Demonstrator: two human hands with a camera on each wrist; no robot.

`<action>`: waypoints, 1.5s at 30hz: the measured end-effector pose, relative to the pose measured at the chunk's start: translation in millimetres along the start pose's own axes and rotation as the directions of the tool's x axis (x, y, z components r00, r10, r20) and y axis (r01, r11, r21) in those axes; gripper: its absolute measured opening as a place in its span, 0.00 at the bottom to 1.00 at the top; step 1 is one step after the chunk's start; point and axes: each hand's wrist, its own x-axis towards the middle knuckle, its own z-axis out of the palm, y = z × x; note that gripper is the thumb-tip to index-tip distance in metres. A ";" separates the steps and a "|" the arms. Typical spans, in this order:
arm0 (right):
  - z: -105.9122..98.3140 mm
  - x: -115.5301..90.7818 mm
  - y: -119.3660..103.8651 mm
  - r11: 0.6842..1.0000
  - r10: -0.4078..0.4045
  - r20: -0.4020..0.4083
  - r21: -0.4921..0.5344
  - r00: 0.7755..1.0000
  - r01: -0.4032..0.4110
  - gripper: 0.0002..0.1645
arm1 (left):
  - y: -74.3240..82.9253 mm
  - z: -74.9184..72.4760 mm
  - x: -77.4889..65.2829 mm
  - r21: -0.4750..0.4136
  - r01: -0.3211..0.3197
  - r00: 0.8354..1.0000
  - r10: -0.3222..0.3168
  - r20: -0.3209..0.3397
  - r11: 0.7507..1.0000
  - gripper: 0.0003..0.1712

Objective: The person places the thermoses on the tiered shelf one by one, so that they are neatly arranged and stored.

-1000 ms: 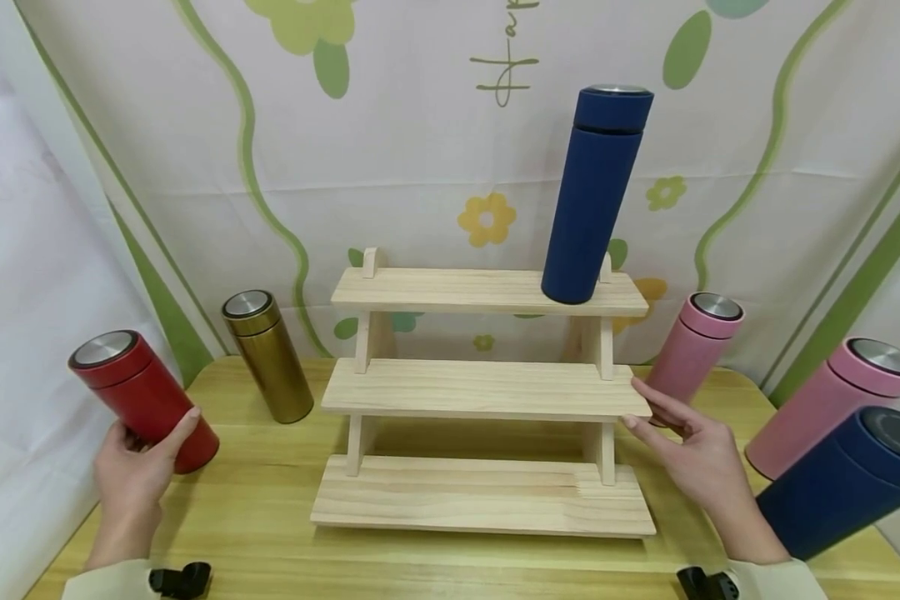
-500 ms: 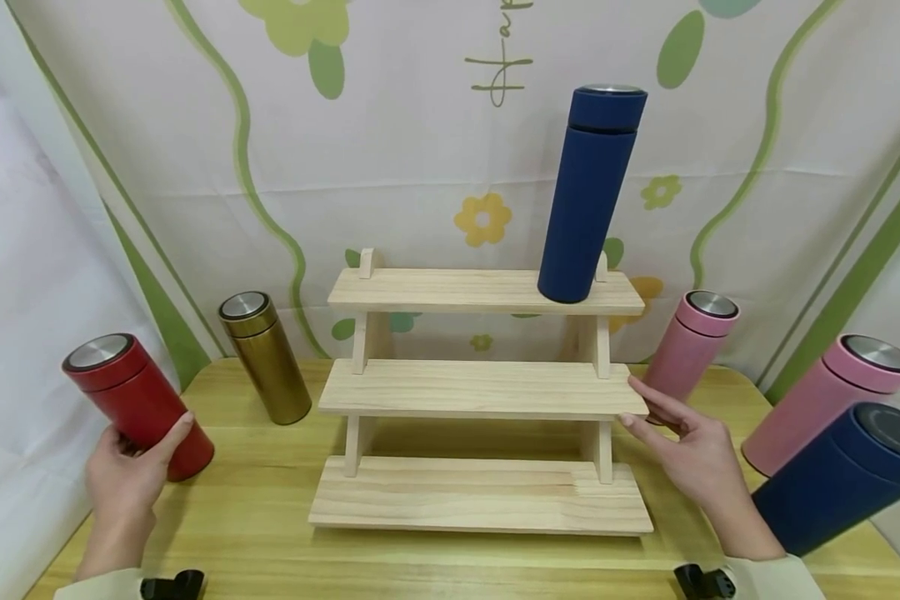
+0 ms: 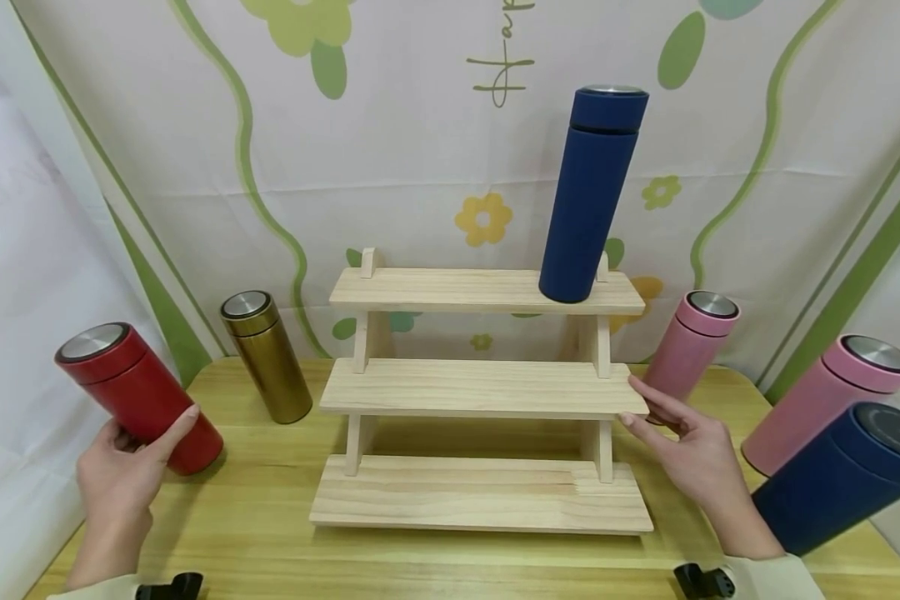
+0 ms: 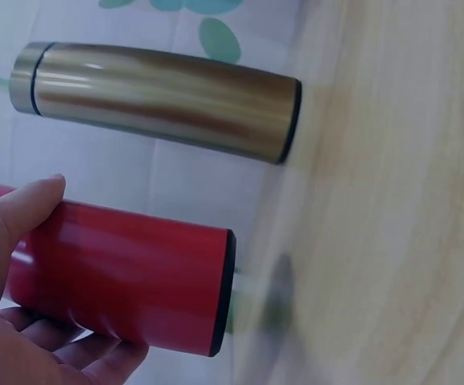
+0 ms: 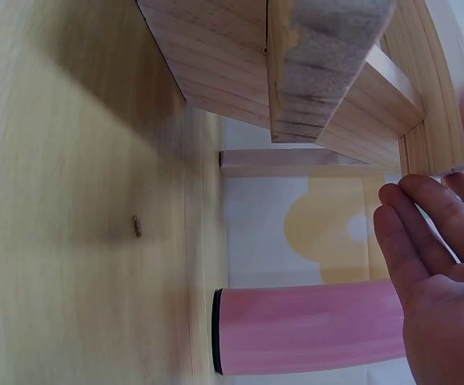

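My left hand point(image 3: 116, 492) grips a red thermos bottle point(image 3: 146, 400) with a steel-topped lid. The bottle leans to the left, and in the left wrist view its black base point(image 4: 225, 293) hangs slightly above the table. Behind it a gold thermos bottle point(image 3: 270, 362) stands on the table. A three-tier wooden display shelf point(image 3: 480, 387) stands in the centre; my right hand point(image 3: 693, 450) pinches the right end of its middle board between thumb and fingers. On the top board, toward the right, stands a tall blue thermos bottle point(image 3: 594, 196).
Right of the shelf stand a pink thermos bottle point(image 3: 690, 346), a second pink bottle point(image 3: 821, 412) and a wide dark blue bottle point(image 3: 843, 475) close to my right forearm. A patterned curtain point(image 3: 420, 150) hangs behind the wooden table point(image 3: 435, 571).
The red thermos bottle in my left hand has tilted further, its lid shifting left and up. My right hand has stayed on the shelf's middle board.
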 end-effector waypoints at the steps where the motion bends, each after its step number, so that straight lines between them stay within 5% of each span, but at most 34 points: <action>1: 0.2 0.1 0.1 1.000 0.002 0.001 0.002 1.000 -0.002 0.32 | 1.8 -0.2 -1.3 0.011 0.001 1.000 -0.001 0.006 1.000 0.47; 21: 0.7 -0.4 1.1 1.000 0.007 0.017 -0.008 1.000 -0.007 0.32 | 29.7 -0.3 -30.9 0.008 -0.038 0.995 0.037 0.095 0.999 0.46; 45: -1.5 -0.3 -0.9 1.000 0.013 0.018 -0.007 1.000 -0.013 0.32 | 66.5 -5.4 -70.1 0.151 -0.230 0.957 0.194 0.217 0.962 0.41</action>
